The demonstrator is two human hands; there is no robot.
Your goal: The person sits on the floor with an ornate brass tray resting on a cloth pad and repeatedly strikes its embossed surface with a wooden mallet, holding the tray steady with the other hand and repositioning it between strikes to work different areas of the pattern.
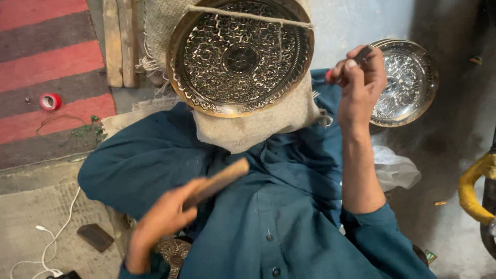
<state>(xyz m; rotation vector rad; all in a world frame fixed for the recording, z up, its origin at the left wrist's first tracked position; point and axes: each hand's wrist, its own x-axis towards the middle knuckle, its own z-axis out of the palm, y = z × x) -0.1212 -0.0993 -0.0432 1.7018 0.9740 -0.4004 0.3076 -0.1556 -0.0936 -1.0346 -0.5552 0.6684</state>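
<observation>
A round brass plate (240, 54) with fine engraved patterns rests on a burlap pad (258, 121) over my lap, with a string stretched across its top. My left hand (165, 214) grips a wooden stick (219, 181), held low above my teal shirt and apart from the plate. My right hand (359, 77) is raised to the right of the plate, pinching a small dark tool with a red end (330, 75).
A second engraved plate (408, 82) lies on the grey floor at right. A crumpled white plastic bag (395, 168) lies beside my right arm. A red tape roll (50, 101) sits on the striped rug. A white cable (49, 248) and dark block (95, 237) lie lower left. A yellow pipe (473, 188) is at right.
</observation>
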